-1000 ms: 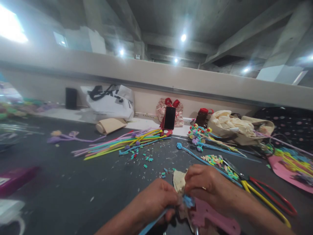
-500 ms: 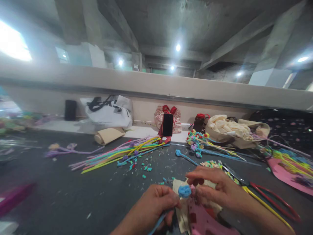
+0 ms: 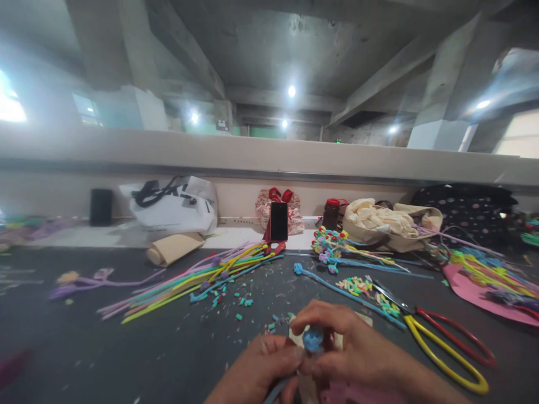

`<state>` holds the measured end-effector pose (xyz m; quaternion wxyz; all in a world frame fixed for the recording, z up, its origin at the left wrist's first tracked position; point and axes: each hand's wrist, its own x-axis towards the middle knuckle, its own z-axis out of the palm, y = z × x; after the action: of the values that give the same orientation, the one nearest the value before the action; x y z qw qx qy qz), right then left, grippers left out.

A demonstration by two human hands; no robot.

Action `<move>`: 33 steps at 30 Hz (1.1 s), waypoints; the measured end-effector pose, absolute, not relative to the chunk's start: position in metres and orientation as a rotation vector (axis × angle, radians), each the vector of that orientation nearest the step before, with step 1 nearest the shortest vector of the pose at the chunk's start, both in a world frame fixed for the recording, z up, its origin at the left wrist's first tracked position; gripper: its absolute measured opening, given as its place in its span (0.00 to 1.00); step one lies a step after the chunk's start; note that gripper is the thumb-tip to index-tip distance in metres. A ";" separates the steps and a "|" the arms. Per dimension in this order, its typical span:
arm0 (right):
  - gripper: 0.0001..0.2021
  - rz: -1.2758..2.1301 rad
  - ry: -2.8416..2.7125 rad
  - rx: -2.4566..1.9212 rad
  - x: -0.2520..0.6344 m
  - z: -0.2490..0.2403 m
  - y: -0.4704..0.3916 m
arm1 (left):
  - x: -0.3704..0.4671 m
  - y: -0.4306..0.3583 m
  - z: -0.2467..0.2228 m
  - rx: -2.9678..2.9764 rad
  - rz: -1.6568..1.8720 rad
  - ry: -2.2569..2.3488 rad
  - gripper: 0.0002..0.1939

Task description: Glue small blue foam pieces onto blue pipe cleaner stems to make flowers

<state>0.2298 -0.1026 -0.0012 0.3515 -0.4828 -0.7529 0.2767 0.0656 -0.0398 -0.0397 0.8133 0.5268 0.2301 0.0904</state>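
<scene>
A blue pipe-cleaner flower with a rounded, coiled head is held between both hands, low in the middle. My left hand is closed, pinching just below the head, and a blue stem runs down beneath it. From the other side, my right hand curls its thumb and fingers around the head. The exact contact of its fingertips is partly hidden. Under the hands lie a beige cloth and a pink item, mostly covered. A similar blue pipe-cleaner flower lies on the dark table beyond.
Scissors with one red and one yellow handle lie on the right. Small cut pieces sit near their blades. Bundled pipe cleaners lie left. Finished-looking flowers, a phone and bags stand behind.
My right fingers have come in from the right and now wrap around the blue head. Both hands sit slightly lower in view, and the whole scene has shifted left.
</scene>
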 end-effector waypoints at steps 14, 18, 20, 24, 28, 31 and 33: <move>0.14 1.149 -1.397 -1.046 0.233 -0.024 -0.092 | 0.064 -0.050 -0.043 1.018 0.348 0.529 0.17; 0.14 1.148 -1.376 -1.061 0.230 -0.026 -0.091 | 0.064 -0.050 -0.042 1.031 0.361 0.528 0.16; 0.13 1.153 -1.360 -1.088 0.229 -0.027 -0.091 | 0.064 -0.047 -0.042 1.039 0.339 0.514 0.16; 0.15 1.200 -1.276 -1.158 0.229 -0.027 -0.092 | 0.067 -0.041 -0.044 1.097 0.284 0.473 0.20; 0.12 1.187 -1.272 -1.210 0.227 -0.022 -0.095 | 0.070 -0.042 -0.044 1.016 0.334 0.516 0.19; 0.11 1.120 -1.359 -1.240 0.223 -0.018 -0.094 | 0.070 -0.044 -0.043 1.054 0.270 0.450 0.19; 0.10 1.100 -1.387 -1.235 0.221 -0.017 -0.092 | 0.069 -0.046 -0.042 1.055 0.283 0.449 0.19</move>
<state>0.2209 -0.0921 -0.0173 0.4719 -0.5044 -0.5665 0.4494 0.0694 -0.0461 -0.0421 0.8308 0.4972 0.2115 0.1335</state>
